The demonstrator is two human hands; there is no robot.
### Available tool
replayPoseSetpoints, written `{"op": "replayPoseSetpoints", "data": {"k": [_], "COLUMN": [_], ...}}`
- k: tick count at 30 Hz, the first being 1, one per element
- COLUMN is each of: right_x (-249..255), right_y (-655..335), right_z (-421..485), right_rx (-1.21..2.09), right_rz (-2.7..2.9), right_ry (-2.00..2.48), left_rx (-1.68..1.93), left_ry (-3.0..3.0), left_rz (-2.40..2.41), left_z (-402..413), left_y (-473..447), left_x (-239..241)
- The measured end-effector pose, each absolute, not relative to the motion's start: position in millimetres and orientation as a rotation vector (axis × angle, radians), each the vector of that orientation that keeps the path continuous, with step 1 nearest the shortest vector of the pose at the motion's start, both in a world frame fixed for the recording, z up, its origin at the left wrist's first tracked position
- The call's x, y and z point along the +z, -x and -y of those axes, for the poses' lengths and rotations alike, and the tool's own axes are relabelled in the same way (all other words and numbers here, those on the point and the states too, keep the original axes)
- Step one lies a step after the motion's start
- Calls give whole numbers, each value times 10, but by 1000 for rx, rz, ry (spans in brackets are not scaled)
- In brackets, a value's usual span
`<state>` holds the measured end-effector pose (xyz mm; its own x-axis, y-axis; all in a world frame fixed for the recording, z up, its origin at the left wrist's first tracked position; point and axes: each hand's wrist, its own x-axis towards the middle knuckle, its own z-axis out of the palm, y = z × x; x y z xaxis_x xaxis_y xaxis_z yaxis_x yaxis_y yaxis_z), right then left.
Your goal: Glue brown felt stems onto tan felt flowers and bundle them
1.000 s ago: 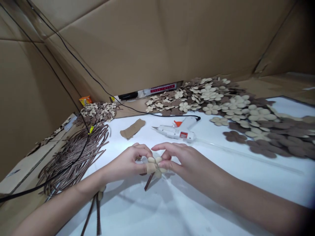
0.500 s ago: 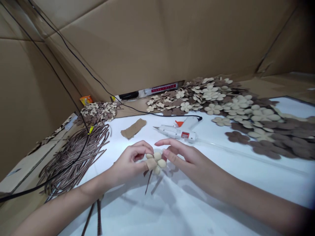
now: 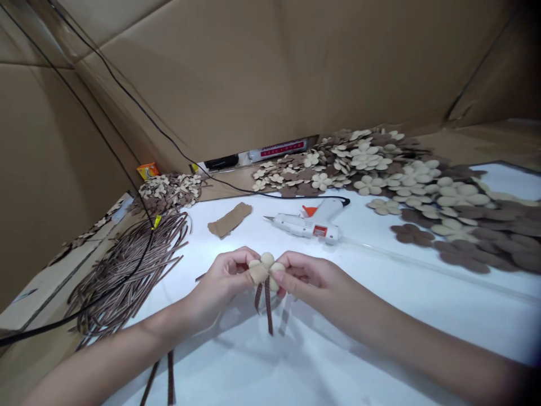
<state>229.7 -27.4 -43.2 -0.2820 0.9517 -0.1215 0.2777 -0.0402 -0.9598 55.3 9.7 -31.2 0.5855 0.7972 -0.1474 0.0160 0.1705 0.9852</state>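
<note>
A small beige felt flower (image 3: 266,267) is pinched between both hands just above the white table (image 3: 321,344). My left hand (image 3: 222,279) grips its left side, the thumb wrapped in tan tape. My right hand (image 3: 306,277) is closed on the flower's right side. Two thin brown strips (image 3: 266,304) hang down from under the flower to the table.
A white glue gun (image 3: 310,223) lies just behind the hands, its black cord running left. A bundle of brown strips (image 3: 127,265) lies at the left, a cardboard scrap (image 3: 229,220) behind. Heaps of beige and brown felt flowers (image 3: 406,192) fill the right and back. Cardboard walls surround the table.
My right hand, open half a second ago, has closed on the flower again. The flower has lifted slightly and its brown strips now hang straight down.
</note>
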Motion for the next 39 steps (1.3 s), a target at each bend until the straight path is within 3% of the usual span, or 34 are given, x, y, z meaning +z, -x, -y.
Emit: {"op": "replayPoseSetpoints", "data": {"k": [19,27,33,39], "right_x": [-344,-397,-521,-566], "right_y": [-2333,-2334,-2303,-2282], "right_z": [297,323,314,325], "right_rx": [1377,1363,1375,1235], "right_rz": [1709,1763,1878,2024], "right_ry": [1355,1310,1467,1453], "left_rx": [515,905,1487,1414], "left_ry": [-1488,-1600,-1698,-1868], "left_rz": [-787,-815,-922,-1085], "left_z": [-93,-159,-729,-923], "left_y": [-547,-464,-205,-129], "left_x": [-295,-262,-87,-272]}}
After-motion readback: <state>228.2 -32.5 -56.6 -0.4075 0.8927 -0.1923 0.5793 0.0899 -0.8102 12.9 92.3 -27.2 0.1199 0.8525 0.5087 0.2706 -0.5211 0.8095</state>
